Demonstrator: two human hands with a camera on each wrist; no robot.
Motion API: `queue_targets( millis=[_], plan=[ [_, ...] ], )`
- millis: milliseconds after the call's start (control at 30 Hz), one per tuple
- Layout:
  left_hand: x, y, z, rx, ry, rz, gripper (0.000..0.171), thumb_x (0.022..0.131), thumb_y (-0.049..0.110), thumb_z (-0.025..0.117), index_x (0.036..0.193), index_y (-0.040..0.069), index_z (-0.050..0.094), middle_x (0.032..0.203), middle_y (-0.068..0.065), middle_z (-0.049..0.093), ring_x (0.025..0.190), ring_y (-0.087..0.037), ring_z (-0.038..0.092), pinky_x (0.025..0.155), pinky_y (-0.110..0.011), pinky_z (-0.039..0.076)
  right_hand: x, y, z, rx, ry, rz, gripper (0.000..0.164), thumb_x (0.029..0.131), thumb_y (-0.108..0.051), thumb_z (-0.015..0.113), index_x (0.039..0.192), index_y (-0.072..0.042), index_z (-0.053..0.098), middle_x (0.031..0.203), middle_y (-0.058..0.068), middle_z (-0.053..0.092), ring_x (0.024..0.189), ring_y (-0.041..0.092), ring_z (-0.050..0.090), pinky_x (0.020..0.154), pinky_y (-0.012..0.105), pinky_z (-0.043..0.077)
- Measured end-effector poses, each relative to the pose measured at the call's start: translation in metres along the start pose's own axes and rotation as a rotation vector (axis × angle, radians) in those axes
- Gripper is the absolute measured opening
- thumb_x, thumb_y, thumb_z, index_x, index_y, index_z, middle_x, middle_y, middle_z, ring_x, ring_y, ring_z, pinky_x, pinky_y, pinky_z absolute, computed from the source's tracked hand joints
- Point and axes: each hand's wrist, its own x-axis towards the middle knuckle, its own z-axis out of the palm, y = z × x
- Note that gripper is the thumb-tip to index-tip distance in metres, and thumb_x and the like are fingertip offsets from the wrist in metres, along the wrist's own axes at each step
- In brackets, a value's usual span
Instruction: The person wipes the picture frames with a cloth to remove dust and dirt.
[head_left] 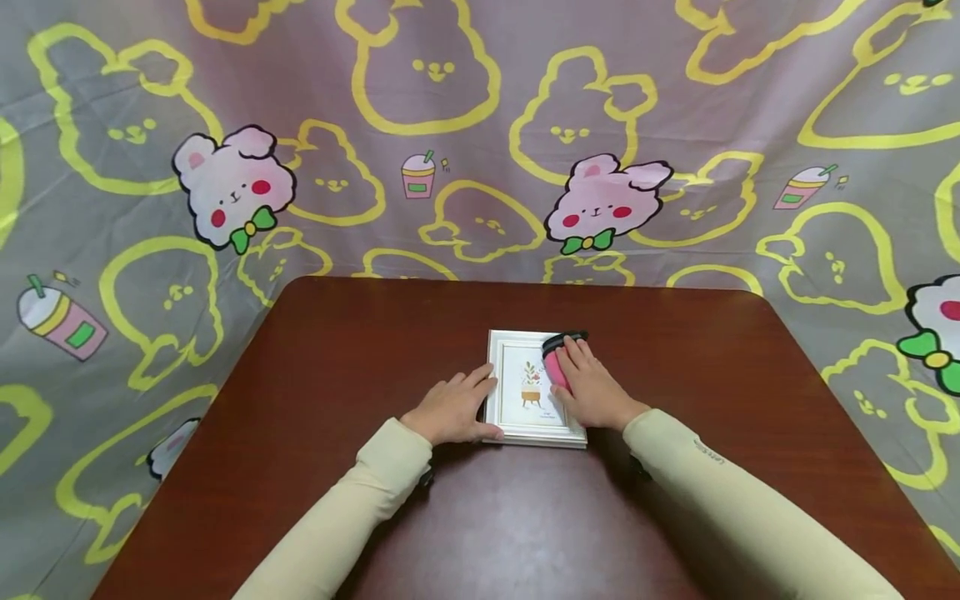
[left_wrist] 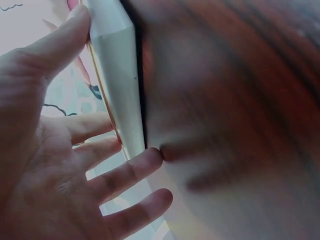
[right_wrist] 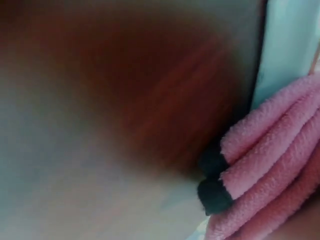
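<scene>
A white picture frame (head_left: 525, 432) with a potted-plant print lies face up on the table. Along its left edge rests my left hand (head_left: 453, 408), fingers fairly straight and spread, with the thumb at the near left corner. The left wrist view shows the thumb and fingertips against the frame's side (left_wrist: 117, 75). My right hand (head_left: 594, 390) holds a folded pink cloth (head_left: 555, 368) with black trim over the frame's right part, covering some of the print. In the right wrist view the plush folds of the cloth (right_wrist: 280, 145) overlap the frame's edge; the right fingers are mostly hidden there.
The dark brown table (head_left: 360, 333) has rounded far corners and a glossy top. A grey curtain (head_left: 480, 150) with yellow outlines and cartoon rabbits hangs behind it and along both sides. Dark wrist straps show under both sleeves.
</scene>
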Motion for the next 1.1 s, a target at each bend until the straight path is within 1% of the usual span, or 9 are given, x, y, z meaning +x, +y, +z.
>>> queue_targets(
  millis=[233, 367, 533, 633, 800, 967, 1100],
  plan=[
    [0.001, -0.003, 0.000, -0.027, 0.000, 0.001, 0.091, 0.080, 0.064, 0.070, 0.150, 0.012, 0.044, 0.163, -0.005, 0.032, 0.130, -0.033, 0.051, 0.093, -0.049, 0.049, 0.022, 0.010, -0.004, -0.028, -0.024, 0.007, 0.071, 0.099, -0.028, 0.054, 0.151, 0.013, 0.026, 0.161, 0.035, 0.016, 0.148, 0.054, 0.016, 0.117, 0.062, 0.025],
    [0.001, -0.004, 0.000, -0.045, 0.009, 0.000, 0.090, 0.080, 0.063, 0.071, 0.150, 0.012, 0.044, 0.164, -0.005, 0.031, 0.130, -0.033, 0.051, 0.094, -0.050, 0.049, 0.033, 0.016, -0.008, -0.002, -0.044, 0.042, 0.074, 0.100, -0.029, 0.053, 0.152, 0.012, 0.020, 0.163, 0.033, 0.011, 0.150, 0.053, 0.012, 0.121, 0.059, 0.020],
    [0.003, -0.003, 0.000, -0.051, 0.004, 0.001, 0.091, 0.080, 0.062, 0.072, 0.150, 0.012, 0.043, 0.164, -0.006, 0.031, 0.131, -0.034, 0.050, 0.094, -0.051, 0.048, 0.042, 0.020, -0.008, 0.001, -0.068, 0.056, 0.075, 0.100, -0.028, 0.053, 0.152, 0.014, 0.018, 0.162, 0.034, 0.010, 0.149, 0.054, 0.011, 0.122, 0.059, 0.017],
    [0.004, -0.003, 0.000, -0.037, -0.007, -0.012, 0.092, 0.079, 0.064, 0.071, 0.151, 0.013, 0.043, 0.164, -0.004, 0.030, 0.132, -0.033, 0.050, 0.095, -0.052, 0.048, 0.043, 0.021, -0.007, 0.006, -0.068, 0.050, 0.076, 0.100, -0.028, 0.053, 0.151, 0.015, 0.017, 0.161, 0.036, 0.009, 0.149, 0.055, 0.010, 0.121, 0.060, 0.017],
    [0.005, -0.002, -0.001, -0.030, 0.000, -0.030, 0.092, 0.079, 0.064, 0.072, 0.151, 0.014, 0.043, 0.164, -0.002, 0.031, 0.133, -0.031, 0.049, 0.097, -0.052, 0.047, 0.041, 0.021, -0.003, 0.014, -0.034, 0.058, 0.077, 0.100, -0.029, 0.053, 0.152, 0.014, 0.016, 0.162, 0.035, 0.008, 0.149, 0.055, 0.009, 0.121, 0.060, 0.017],
    [0.003, -0.001, -0.001, -0.036, -0.021, -0.039, 0.093, 0.079, 0.066, 0.070, 0.152, 0.015, 0.041, 0.165, -0.001, 0.028, 0.135, -0.031, 0.048, 0.098, -0.053, 0.046, 0.030, 0.015, 0.002, 0.033, -0.008, 0.052, 0.074, 0.100, -0.026, 0.053, 0.151, 0.016, 0.019, 0.161, 0.037, 0.010, 0.148, 0.056, 0.010, 0.120, 0.062, 0.018],
    [0.001, -0.002, 0.000, -0.036, -0.019, -0.038, 0.093, 0.079, 0.067, 0.069, 0.152, 0.015, 0.041, 0.165, -0.001, 0.028, 0.134, -0.032, 0.048, 0.097, -0.053, 0.047, 0.018, 0.008, 0.008, 0.051, 0.026, 0.034, 0.072, 0.099, -0.024, 0.054, 0.149, 0.017, 0.024, 0.159, 0.038, 0.013, 0.147, 0.058, 0.012, 0.119, 0.063, 0.019]
  ],
)
